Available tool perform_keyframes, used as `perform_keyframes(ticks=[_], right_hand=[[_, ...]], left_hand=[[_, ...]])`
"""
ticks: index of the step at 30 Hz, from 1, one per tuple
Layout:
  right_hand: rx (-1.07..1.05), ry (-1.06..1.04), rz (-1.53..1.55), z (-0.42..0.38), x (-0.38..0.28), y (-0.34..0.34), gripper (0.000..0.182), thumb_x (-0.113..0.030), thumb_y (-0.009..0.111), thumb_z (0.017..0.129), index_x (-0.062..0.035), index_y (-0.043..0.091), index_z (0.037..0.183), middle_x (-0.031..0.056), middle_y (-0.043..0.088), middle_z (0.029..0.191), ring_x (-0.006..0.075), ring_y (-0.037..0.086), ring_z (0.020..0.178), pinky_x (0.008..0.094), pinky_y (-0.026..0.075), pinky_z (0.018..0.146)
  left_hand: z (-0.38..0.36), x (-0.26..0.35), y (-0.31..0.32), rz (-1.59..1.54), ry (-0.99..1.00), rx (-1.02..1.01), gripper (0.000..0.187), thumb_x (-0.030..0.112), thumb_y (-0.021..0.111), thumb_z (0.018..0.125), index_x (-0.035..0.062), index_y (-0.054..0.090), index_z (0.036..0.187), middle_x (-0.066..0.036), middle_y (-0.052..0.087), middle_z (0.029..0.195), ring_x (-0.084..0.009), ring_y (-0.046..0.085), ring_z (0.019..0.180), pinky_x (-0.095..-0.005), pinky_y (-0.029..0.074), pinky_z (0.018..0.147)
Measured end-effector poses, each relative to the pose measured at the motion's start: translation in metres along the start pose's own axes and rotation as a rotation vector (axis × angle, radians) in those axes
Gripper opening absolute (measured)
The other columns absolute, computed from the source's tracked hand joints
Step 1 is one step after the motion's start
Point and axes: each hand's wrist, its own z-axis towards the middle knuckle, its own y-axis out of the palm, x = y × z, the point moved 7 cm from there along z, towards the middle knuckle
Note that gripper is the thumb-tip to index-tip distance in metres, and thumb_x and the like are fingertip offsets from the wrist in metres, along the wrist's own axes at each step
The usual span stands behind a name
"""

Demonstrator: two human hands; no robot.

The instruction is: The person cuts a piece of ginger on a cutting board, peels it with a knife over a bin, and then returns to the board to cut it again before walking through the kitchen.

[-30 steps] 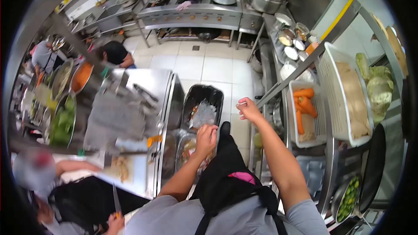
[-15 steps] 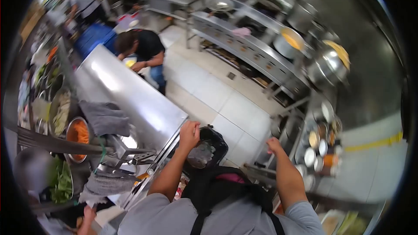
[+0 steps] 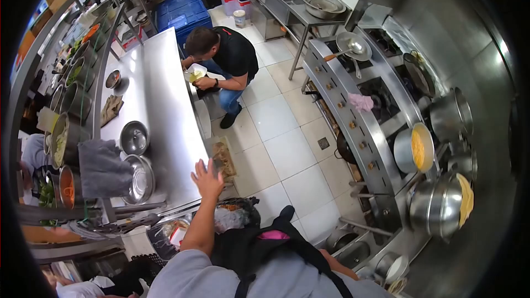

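Observation:
My left hand [image 3: 208, 180] is stretched forward with its fingers spread and nothing in it. It overlaps the near corner of a long steel worktable [image 3: 174, 94] in this view. Below that hand, a black bin [image 3: 251, 209] with a clear plastic bag [image 3: 231, 218] in it stands close to my body. Of my right arm only a piece of forearm shows, low beside my apron [image 3: 248, 248]; the hand itself is out of sight. Two steel bowls, one deep [image 3: 134, 138] and one wider [image 3: 139, 179], sit on the worktable to the left of my left hand.
A person [image 3: 232, 58] crouches beside the worktable, holding a white container [image 3: 196, 70]. A stove [image 3: 353, 127] runs along the right, with an orange-filled pot [image 3: 411, 149] and a large steel pot [image 3: 436, 204]. A grey cloth [image 3: 105, 168] hangs at left. Blue crates [image 3: 182, 14] stand behind.
My view has turned to the right and forward along the aisle. My left hand has gone from curled to spread. My right hand has dropped out of sight.

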Motion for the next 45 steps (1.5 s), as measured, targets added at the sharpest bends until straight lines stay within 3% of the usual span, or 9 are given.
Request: perform_keyframes(ticks=[1,2,3,5,15,24,28,34,45], right_hand=[[0.112,-0.813,-0.143,-0.106,-0.16,-0.021,0.013,-0.019,0.059,0.096,-0.0081,0.065,0.099,0.0102,0.057,0.073,0.0275,0.059,0.061,0.052,0.055,0.058],[0.1,-0.807,-0.14,-0.041,-0.155,-0.044,0.013,-0.019,0.059,0.096,-0.0081,0.065,0.099,0.0102,0.057,0.073,0.0275,0.059,0.061,0.052,0.055,0.058],[-0.1,-0.396,-0.146,0.024,-0.128,-0.061,0.013,-0.018,0.062,0.093,-0.0062,0.063,0.096,0.0111,0.057,0.074,0.0279,0.06,0.062,0.0502,0.056,0.056],[0.212,0.166,0.259,0.063,-0.152,-0.138,0.016,-0.019,0.063,0.092,-0.0059,0.061,0.102,0.0112,0.06,0.081,0.0271,0.062,0.066,0.0482,0.058,0.057],[0.174,-0.332,0.107,0.126,-0.584,-0.241,0.026,-0.025,0.064,0.097,-0.0089,0.061,0.117,0.0045,0.064,0.096,0.0166,0.064,0.077,0.0361,0.06,0.063],[-0.05,-0.257,-0.089,0.213,-0.79,-0.201,0.025,-0.026,0.067,0.096,-0.0114,0.062,0.116,0.0034,0.061,0.102,0.0173,0.063,0.082,0.038,0.061,0.07],[-0.078,-0.212,-0.173,0.232,-0.863,-0.213,0.024,-0.026,0.065,0.097,-0.012,0.062,0.116,0.0028,0.061,0.102,0.0169,0.063,0.083,0.0382,0.061,0.071],[-0.166,-0.444,-0.007,0.23,-1.023,-0.249,0.024,-0.025,0.066,0.099,-0.0098,0.061,0.117,0.0031,0.061,0.104,0.0155,0.062,0.085,0.0343,0.06,0.07],[-0.071,-0.841,-0.092,0.222,-1.337,-0.377,0.029,-0.024,0.067,0.099,-0.0068,0.062,0.122,0.0031,0.06,0.103,0.0128,0.061,0.086,0.0314,0.059,0.069]], left_hand=[[0.003,0.002,0.002,0.029,-0.002,0.0,0.064,0.028,0.07,0.086,0.0191,0.053,0.147,-0.019,0.036,0.159,-0.0374,0.03,0.151,-0.0654,0.021,0.119],[0.001,0.001,0.001,0.059,-0.003,-0.006,0.064,0.027,0.069,0.085,0.0203,0.052,0.147,-0.019,0.035,0.16,-0.0369,0.029,0.152,-0.0653,0.02,0.119],[-0.001,0.0,0.001,0.063,-0.014,-0.009,0.064,0.027,0.069,0.085,0.0203,0.052,0.147,-0.019,0.035,0.16,-0.0369,0.029,0.152,-0.0653,0.02,0.119],[0.001,0.001,0.001,0.076,0.003,-0.006,0.065,0.024,0.067,0.084,0.0215,0.053,0.147,-0.018,0.035,0.161,-0.0367,0.029,0.152,-0.0648,0.019,0.12],[0.006,0.002,0.0,0.095,-0.076,-0.083,0.068,0.021,0.07,0.079,0.022,0.054,0.145,-0.018,0.035,0.161,-0.0381,0.027,0.152,-0.0627,0.017,0.121],[0.027,0.012,-0.001,0.137,-0.108,-0.075,0.06,0.015,0.069,0.076,0.0153,0.059,0.135,-0.021,0.046,0.148,-0.0417,0.038,0.142,-0.0638,0.023,0.117],[0.117,0.079,0.003,-0.262,-0.093,0.016,0.039,0.011,0.066,0.081,0.0084,0.067,0.119,-0.017,0.059,0.126,-0.038,0.053,0.124,-0.0539,0.036,0.107],[0.293,0.182,0.121,-1.057,-0.232,-0.45,0.027,0.013,0.061,0.096,0.004,0.068,0.12,-0.019,0.07,0.114,-0.0383,0.067,0.108,-0.0416,0.052,0.095],[0.616,0.299,0.104,-0.636,0.148,-0.542,0.031,0.018,0.059,0.098,0.0048,0.068,0.124,-0.019,0.07,0.119,-0.0375,0.067,0.112,-0.0438,0.052,0.099]])
